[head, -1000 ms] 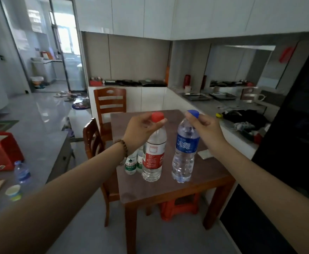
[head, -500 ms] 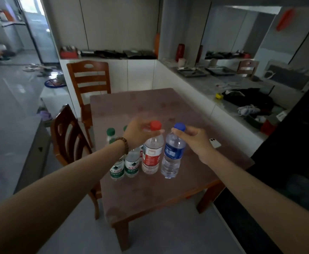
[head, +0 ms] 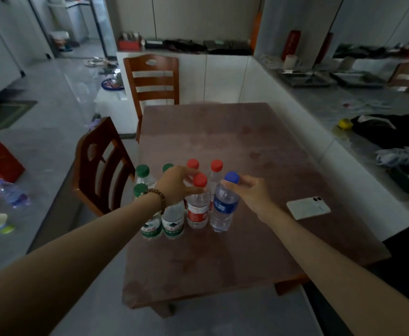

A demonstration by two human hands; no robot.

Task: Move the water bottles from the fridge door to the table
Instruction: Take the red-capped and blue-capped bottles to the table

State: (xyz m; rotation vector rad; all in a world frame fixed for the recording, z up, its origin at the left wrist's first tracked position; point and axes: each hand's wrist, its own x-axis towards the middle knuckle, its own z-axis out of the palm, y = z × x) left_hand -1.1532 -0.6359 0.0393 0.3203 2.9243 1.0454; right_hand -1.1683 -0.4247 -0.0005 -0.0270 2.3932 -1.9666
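My left hand (head: 178, 187) grips the neck of a red-capped water bottle (head: 198, 209) that stands on the brown table (head: 235, 253). My right hand (head: 253, 192) holds a blue-capped bottle (head: 224, 209) by its neck, right beside the red-capped one, its base on the table. Behind and to the left of them stand several more bottles: green-capped ones (head: 173, 224) and two red-capped ones (head: 216, 170). My left wrist hides part of the green-capped group.
A white phone (head: 308, 207) lies on the table to the right of the bottles. Two wooden chairs (head: 101, 166) stand at the table's left and far sides. A cluttered counter (head: 368, 132) runs along the right. A loose bottle (head: 11, 194) lies on a surface at the left.
Both hands have lowered the two bottles onto the table beside the standing group. The camera has moved closer and tilted down.
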